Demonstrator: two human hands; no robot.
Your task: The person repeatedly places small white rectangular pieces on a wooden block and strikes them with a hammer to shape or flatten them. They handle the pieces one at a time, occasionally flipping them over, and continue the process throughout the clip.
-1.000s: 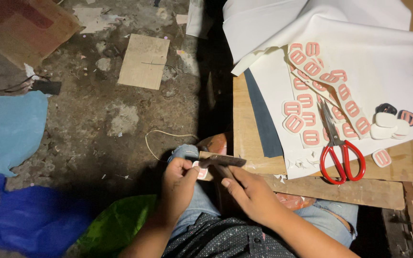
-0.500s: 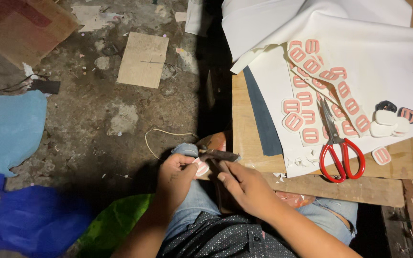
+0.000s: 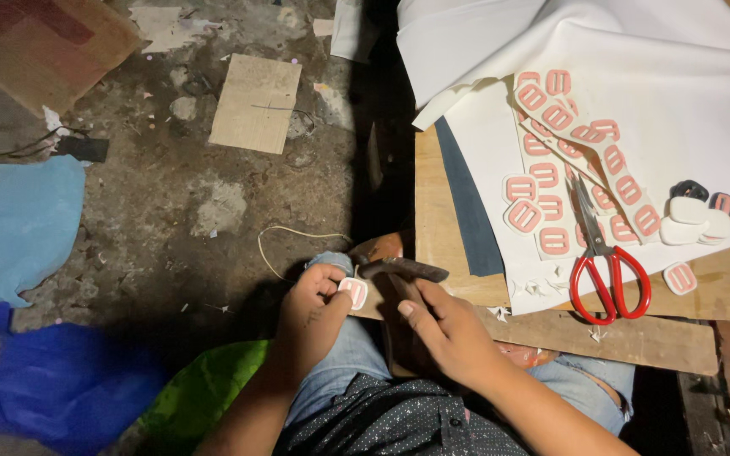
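Observation:
My left hand [image 3: 313, 311] pinches a small white patch with a pink buckle shape [image 3: 353, 291] over my knee. My right hand [image 3: 448, 325] grips the handle of a dark hammer [image 3: 403, 270], whose head lies just right of the patch, almost touching it. Both hands are above my lap, in front of the wooden table edge [image 3: 635, 338]. Many more pink-and-white patches [image 3: 551, 181] lie on white sheet material [image 3: 678, 110] on the table.
Red-handled scissors [image 3: 606, 279] lie on the white sheet at the table's front. A few white and dark pieces [image 3: 694, 211] sit at the right. On the dirty floor are a cardboard piece [image 3: 255, 101], a light-blue bag [image 3: 14, 224], a dark-blue bag [image 3: 61, 380] and a green bag [image 3: 204, 388].
The hammer head has shifted slightly in my right hand, staying close to the patch. My left hand keeps holding the patch in nearly the same place.

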